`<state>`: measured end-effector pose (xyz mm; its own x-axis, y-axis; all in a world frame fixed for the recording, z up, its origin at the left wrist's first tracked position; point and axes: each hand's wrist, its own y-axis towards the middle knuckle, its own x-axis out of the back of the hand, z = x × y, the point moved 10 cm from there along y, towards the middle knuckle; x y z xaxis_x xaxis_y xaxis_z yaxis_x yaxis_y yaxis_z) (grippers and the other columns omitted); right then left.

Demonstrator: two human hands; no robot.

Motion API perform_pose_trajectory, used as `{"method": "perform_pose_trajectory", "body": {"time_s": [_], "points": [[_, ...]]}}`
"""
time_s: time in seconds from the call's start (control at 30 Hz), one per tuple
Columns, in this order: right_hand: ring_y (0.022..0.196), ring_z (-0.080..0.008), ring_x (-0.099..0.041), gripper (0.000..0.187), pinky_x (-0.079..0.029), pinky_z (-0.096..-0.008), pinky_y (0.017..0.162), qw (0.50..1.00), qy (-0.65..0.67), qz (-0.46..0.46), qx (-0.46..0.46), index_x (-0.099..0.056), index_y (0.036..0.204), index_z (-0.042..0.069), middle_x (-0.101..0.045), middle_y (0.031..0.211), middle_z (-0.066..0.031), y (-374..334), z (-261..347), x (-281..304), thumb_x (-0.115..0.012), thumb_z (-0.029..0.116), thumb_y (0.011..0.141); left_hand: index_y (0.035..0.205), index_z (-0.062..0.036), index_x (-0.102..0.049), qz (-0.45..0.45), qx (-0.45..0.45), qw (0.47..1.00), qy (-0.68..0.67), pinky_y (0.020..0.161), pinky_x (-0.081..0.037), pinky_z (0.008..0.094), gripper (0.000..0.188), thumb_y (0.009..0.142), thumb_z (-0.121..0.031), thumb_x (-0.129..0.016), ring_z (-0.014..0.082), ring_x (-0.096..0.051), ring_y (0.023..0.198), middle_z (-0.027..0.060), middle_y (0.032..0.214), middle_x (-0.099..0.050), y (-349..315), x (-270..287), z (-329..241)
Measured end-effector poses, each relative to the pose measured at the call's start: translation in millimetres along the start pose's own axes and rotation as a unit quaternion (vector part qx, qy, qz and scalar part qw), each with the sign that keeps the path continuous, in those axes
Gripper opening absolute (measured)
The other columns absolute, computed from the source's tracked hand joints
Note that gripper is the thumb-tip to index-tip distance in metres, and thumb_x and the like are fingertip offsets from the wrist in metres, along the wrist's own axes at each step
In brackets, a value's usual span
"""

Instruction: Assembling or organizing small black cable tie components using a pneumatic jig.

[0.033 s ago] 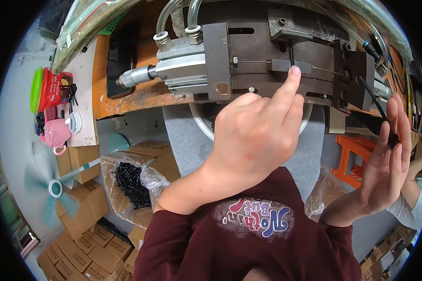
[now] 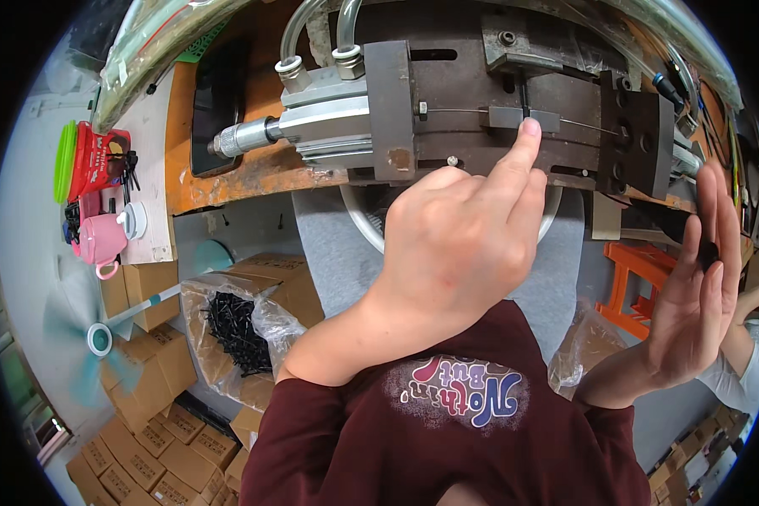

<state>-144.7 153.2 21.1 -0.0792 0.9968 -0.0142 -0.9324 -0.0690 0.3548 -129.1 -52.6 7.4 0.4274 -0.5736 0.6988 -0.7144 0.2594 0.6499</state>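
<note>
My left hand (image 2: pixel 455 244) reaches up to a dark steel machine block (image 2: pixel 472 101). Its index fingertip presses on the lower end of a thin black pin (image 2: pixel 523 99) that stands in a slot of the block; the other fingers are curled and the thumb is hidden. A thin wire (image 2: pixel 455 110) runs across the block through a small grey bar (image 2: pixel 502 118). My right hand (image 2: pixel 691 295) is raised at the right with its fingers straight up, and a small black part (image 2: pixel 707 251) is pinched between them.
A silver air cylinder (image 2: pixel 312 118) with two hoses sticks out left of the block over an orange bench (image 2: pixel 228 181). Below left are a clear bag of black parts (image 2: pixel 232 325), cardboard boxes (image 2: pixel 135 413), a teal fan (image 2: pixel 99 339) and a pink cup (image 2: pixel 101 240). An orange stool (image 2: pixel 637 270) stands at the right.
</note>
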Motion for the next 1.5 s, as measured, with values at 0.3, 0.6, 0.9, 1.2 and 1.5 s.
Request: {"method": "perform_pose_trajectory", "body": {"time_s": [0.3, 0.6, 0.9, 1.2, 1.5], "points": [[0.113, -0.044, -0.06, 0.038, -0.058, -0.0387, 0.087, 0.981, -0.166, -0.039, 0.096, -0.045, 0.131, -0.01, -0.054, 0.127, -0.0338, -6, 7, -47, -0.037, 0.015, 0.105, 0.083, 0.0009, -0.067, -0.002, 0.0, 1.0, -0.015, 0.053, -0.045, 0.0266, 0.012, 0.074, -0.006, -0.067, 0.0113, -0.054, 0.049, 0.0173, 0.111, -0.069, -4, 0, 2], [0.09, -0.0255, -0.071, 0.034, -0.059, -0.0307, 0.075, 0.884, -0.364, 0.056, 0.288, -0.067, 0.105, -0.007, -0.068, 0.109, -0.0203, -14, -11, -114, -0.077, -0.008, 0.073, 0.092, -0.0047, -0.07, 0.224, 0.03, 0.955, -0.192, 0.061, -0.051, 0.0296, 0.025, 0.069, -0.011, -0.078, 0.0184, -0.065, 0.068, 0.0083, 0.11, -0.069, -48, -13, -15], [0.08, -0.0232, -0.069, 0.026, -0.055, -0.0283, 0.066, 0.853, -0.434, 0.075, 0.279, -0.068, 0.094, -0.006, -0.069, 0.109, -0.0184, -7, -25, -134, -0.075, -0.005, 0.069, 0.091, -0.0036, -0.067, 0.359, 0.074, 0.906, -0.214, 0.068, -0.054, 0.0382, 0.02, 0.074, -0.013, -0.073, 0.0257, -0.068, 0.079, 0.0063, 0.111, -0.068, -135, -92, -5], [0.075, -0.0155, -0.068, 0.025, -0.054, -0.0223, 0.059, 0.841, -0.476, 0.124, 0.226, -0.07, 0.091, -0.003, -0.072, 0.107, -0.0129, 4, -14, -147, -0.08, -0.005, 0.068, 0.106, -0.0104, -0.069, 0.259, 0.131, 0.931, -0.222, 0.078, -0.055, 0.0367, 0.032, 0.078, -0.025, -0.074, 0.0265, -0.066, 0.096, 0.0049, 0.122, -0.062, -139, -108, 22], [0.072, -0.0092, -0.062, 0.026, -0.05, -0.0199, 0.057, 0.884, -0.381, 0.116, 0.246, -0.07, 0.089, -0.002, -0.069, 0.112, -0.0115, 1, -24, -132, -0.082, -0.004, 0.065, 0.093, -0.0063, -0.073, 0.215, 0.238, 0.933, -0.165, 0.066, -0.053, 0.0305, 0.017, 0.077, -0.002, -0.073, 0.02, -0.066, 0.076, 0.0052, 0.09, -0.066, -174, -79, 94]]}}
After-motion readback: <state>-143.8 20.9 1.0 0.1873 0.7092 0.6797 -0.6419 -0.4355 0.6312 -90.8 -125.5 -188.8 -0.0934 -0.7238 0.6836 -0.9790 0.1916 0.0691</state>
